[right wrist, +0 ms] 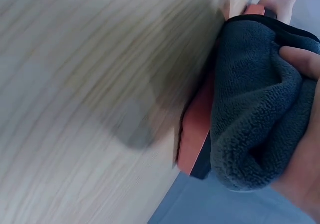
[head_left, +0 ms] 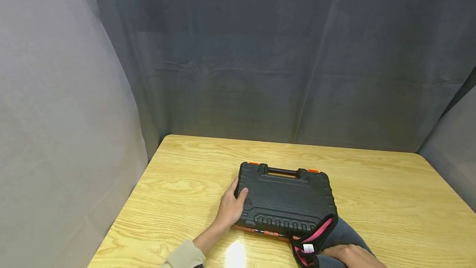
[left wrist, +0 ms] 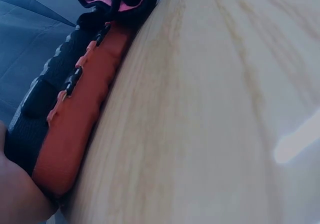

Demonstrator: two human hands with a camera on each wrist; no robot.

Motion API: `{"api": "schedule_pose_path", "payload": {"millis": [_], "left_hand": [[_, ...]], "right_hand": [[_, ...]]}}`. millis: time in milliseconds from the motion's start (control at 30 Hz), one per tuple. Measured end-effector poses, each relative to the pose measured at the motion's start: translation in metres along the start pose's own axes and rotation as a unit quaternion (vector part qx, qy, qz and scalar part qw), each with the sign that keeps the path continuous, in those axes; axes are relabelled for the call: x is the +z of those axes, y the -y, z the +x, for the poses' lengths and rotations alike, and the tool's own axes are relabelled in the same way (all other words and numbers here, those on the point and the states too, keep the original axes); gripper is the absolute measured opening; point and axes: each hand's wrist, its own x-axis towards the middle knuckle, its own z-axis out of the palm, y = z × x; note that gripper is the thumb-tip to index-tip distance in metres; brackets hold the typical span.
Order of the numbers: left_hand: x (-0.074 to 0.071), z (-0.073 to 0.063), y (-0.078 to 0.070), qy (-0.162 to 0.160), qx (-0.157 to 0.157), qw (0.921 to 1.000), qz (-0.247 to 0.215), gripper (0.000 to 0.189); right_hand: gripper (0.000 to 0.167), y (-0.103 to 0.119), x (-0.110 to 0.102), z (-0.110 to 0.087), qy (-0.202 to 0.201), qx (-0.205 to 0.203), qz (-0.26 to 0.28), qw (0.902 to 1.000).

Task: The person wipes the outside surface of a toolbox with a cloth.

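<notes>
A black plastic tool case [head_left: 286,195] with an orange lower half [left wrist: 75,139] lies flat on the table, its carrying handle [head_left: 282,172] on the far side. My left hand [head_left: 229,208] grips the case's left edge, thumb on the lid and fingers along the side. In my right hand [head_left: 353,255] is a bunched grey-blue plush cloth [right wrist: 255,104], edged in black, with pink showing on its other face. The cloth lies against the near right corner of the case and covers part of it. Some right-hand fingers are hidden in its folds.
The wood-grain table [head_left: 186,177] reaches out on both sides of the case. Dark grey curtain [head_left: 238,73] hangs behind it, with pale fabric [head_left: 67,115] along the left side and more at the right. A bright reflection shows near the front edge.
</notes>
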Motion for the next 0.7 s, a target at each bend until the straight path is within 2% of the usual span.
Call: {"api": "schedule_pose_path", "payload": {"millis": [133, 367, 467, 600, 700], "left_hand": [[-0.001, 0.0, 0.0, 0.002, 0.002, 1.0, -0.005, 0.064], [-0.001, 0.002, 0.003, -0.001, 0.004, 1.0, -0.008, 0.064], [-0.002, 0.002, 0.002, -0.002, 0.0, 1.0, -0.001, 0.063], [-0.003, 0.002, 0.002, -0.008, -0.004, 1.0, 0.005, 0.063], [-0.004, 0.003, 0.003, -0.016, -0.005, 0.9998, 0.005, 0.062]], "right_hand": [[0.018, -0.004, -0.005, -0.008, -0.009, 0.006, 0.014, 0.9998], [0.014, -0.031, -0.01, -0.015, -0.008, -0.061, 0.014, 0.998], [0.015, -0.04, -0.008, -0.02, -0.019, -0.066, 0.049, 0.9965], [0.03, -0.031, -0.016, -0.024, -0.019, -0.072, 0.139, 0.9875], [0.032, -0.012, -0.031, -0.025, -0.017, -0.063, 0.16, 0.9849]]}}
